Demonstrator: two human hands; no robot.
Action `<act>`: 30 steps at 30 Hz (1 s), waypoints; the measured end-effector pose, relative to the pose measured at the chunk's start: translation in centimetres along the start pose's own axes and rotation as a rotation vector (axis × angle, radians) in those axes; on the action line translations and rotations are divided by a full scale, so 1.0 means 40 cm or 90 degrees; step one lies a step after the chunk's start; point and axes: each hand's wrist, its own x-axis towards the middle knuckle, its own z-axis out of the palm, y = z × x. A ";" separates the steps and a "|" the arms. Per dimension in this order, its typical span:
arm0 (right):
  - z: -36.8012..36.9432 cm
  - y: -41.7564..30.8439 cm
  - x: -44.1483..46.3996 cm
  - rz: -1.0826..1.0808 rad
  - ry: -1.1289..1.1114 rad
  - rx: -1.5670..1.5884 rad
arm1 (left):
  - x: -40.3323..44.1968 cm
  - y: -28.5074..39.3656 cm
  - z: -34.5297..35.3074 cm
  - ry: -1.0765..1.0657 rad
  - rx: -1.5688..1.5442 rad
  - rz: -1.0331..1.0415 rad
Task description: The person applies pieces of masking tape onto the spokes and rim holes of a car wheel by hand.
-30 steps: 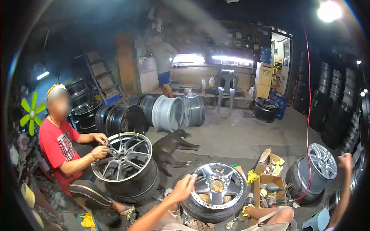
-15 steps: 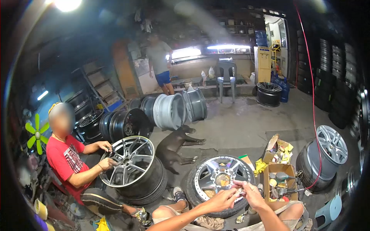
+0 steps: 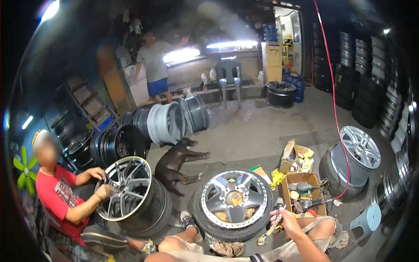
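Note:
My right hand (image 3: 288,222) is closed around a slim pale tool (image 3: 274,225), too small to identify surely. It is beside the lower right edge of a tyre (image 3: 202,226) lying flat on the floor. Inside the tyre is a shiny star-spoked rim (image 3: 212,197) with a ring of small bolts and an orange-brown centre. My left hand is out of the picture. A crumpled brown cloth (image 3: 228,249) lies between my feet.
At left, a person in red (image 3: 61,192) holds their hands at a spoked wheel (image 3: 123,188). A black dog (image 3: 169,163) lies beyond. Right are open boxes (image 3: 286,192), a red hose (image 3: 333,94) and a blue stool (image 3: 368,219). Another person (image 3: 153,65) stands behind.
Both my hands met over the rim half a second ago; now my left hand has left the view and my right hand is lower right with the tool. The camera view has shifted.

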 end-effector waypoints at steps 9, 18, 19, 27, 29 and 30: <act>0.047 0.071 -0.049 -0.125 -0.173 -0.352 | 0.128 -0.088 -0.019 0.037 -0.023 -0.113; 0.001 0.207 0.014 -0.112 -0.121 -0.360 | 0.820 -0.240 -0.342 0.275 0.311 -0.200; 0.000 0.202 0.011 -0.112 -0.124 -0.355 | 0.769 -0.271 -0.325 0.284 0.490 -0.115; -0.043 0.175 0.009 -0.107 -0.121 -0.395 | 0.158 -0.560 -0.349 0.036 0.711 -0.302; -0.033 0.150 -0.001 -0.038 -0.077 -0.341 | 0.033 -0.598 -0.389 0.062 0.639 -0.377; -0.033 0.128 -0.007 0.000 -0.084 -0.374 | -0.012 -0.601 -0.405 0.044 0.643 -0.443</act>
